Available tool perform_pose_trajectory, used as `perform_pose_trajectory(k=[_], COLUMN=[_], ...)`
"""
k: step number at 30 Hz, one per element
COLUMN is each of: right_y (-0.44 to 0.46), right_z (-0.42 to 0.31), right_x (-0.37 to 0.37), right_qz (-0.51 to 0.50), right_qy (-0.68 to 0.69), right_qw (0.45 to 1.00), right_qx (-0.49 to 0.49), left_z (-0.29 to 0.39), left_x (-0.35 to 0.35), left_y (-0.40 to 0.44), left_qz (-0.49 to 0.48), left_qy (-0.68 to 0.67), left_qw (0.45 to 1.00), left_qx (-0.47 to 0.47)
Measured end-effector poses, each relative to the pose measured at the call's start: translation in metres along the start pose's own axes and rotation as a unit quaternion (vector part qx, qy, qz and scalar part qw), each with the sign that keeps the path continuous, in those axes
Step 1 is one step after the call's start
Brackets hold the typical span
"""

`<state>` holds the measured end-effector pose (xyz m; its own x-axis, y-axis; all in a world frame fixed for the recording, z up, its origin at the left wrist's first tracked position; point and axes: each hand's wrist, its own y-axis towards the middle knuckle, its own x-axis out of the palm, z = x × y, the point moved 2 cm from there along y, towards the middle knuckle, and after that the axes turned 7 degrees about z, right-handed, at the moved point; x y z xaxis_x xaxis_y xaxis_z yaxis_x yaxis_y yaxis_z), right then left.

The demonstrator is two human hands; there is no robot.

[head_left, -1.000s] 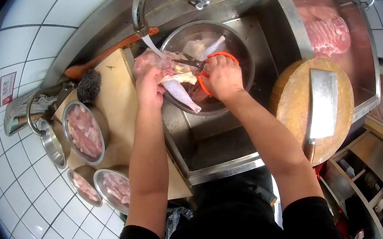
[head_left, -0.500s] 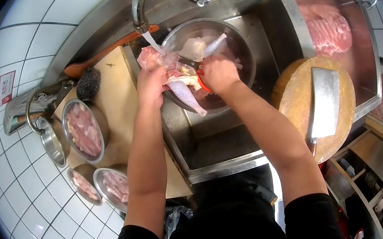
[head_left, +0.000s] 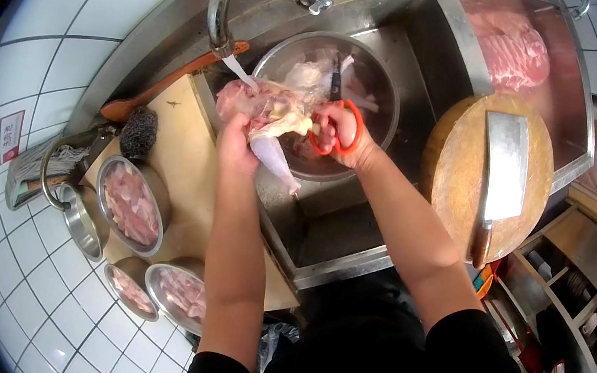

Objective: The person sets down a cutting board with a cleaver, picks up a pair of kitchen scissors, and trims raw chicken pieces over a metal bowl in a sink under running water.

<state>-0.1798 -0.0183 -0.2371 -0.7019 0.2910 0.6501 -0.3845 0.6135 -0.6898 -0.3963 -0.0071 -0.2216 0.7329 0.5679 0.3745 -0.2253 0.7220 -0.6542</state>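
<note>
My left hand (head_left: 238, 148) is closed around a raw piece of poultry (head_left: 268, 102), held under the water stream (head_left: 238, 71) at the left rim of a metal basin (head_left: 395, 94). A pale, skin-covered drumstick (head_left: 273, 161) hangs from this piece toward me. In my right hand (head_left: 345, 141) is a pair of scissors (head_left: 357, 114) with orange-red handle loops. Their dark blades point away from me over the basin, and the fingers are curled in the loops beside the meat. More poultry pieces (head_left: 312, 75) lie in the basin.
The basin stands in a steel sink (head_left: 434, 54) beneath a curved tap (head_left: 219, 13). At right a cleaver (head_left: 506, 167) lies on a round chopping block (head_left: 457, 169), near a large meat slab (head_left: 516, 57). On the left are a scrubber (head_left: 139, 131) and meat bowls (head_left: 131, 203).
My right hand has drawn back slightly toward me and turned, so the scissors now point up and away. The poultry in my left hand has turned, its drumstick swinging left and toward me.
</note>
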Motion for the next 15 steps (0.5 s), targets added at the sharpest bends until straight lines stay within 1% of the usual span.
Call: perform_pose_trajectory(k=[1, 4, 5, 6, 7, 8, 9, 10, 12, 15], right_y=[0.006, 0.005, 0.020, 0.022, 0.024, 0.027, 0.002, -0.004, -0.013, -0.019], right_z=[0.000, -0.006, 0.003, 0.002, 0.000, 0.001, -0.012, -0.013, -0.012, -0.011], right_x=[-0.002, -0.011, -0.031, -0.038, -0.044, -0.049, -0.022, -0.013, -0.002, 0.016], right_qz=[0.077, 0.191, 0.207, 0.242, 0.269, 0.288, 0.311, 0.302, 0.283, 0.217], right_qy=[0.009, -0.073, -0.192, -0.348, -0.493, -0.623, -0.637, -0.667, -0.720, -0.790], right_qw=[0.997, 0.979, 0.959, 0.904, 0.820, 0.711, 0.688, 0.651, 0.570, 0.489], right_qx=[0.024, 0.025, -0.001, -0.054, -0.105, -0.151, -0.156, -0.198, -0.278, -0.299], left_z=[-0.003, -0.006, -0.004, -0.001, 0.000, -0.001, -0.002, -0.004, 0.007, 0.014], left_x=[-0.005, 0.000, 0.004, 0.009, 0.011, 0.008, 0.003, 0.001, 0.019, 0.026], left_y=[0.003, -0.002, -0.006, -0.012, -0.015, -0.010, -0.002, 0.003, -0.011, -0.013], left_qz=[0.006, -0.026, -0.007, 0.014, 0.035, 0.038, 0.040, 0.042, 0.044, 0.040], left_qy=[-0.002, 0.055, 0.090, 0.126, 0.162, 0.168, 0.173, 0.179, 0.174, 0.156], left_qw=[1.000, 0.997, 0.995, 0.990, 0.984, 0.981, 0.977, 0.974, 0.978, 0.985], left_qx=[-0.005, 0.038, 0.050, 0.061, 0.071, 0.093, 0.114, 0.136, 0.104, 0.065])
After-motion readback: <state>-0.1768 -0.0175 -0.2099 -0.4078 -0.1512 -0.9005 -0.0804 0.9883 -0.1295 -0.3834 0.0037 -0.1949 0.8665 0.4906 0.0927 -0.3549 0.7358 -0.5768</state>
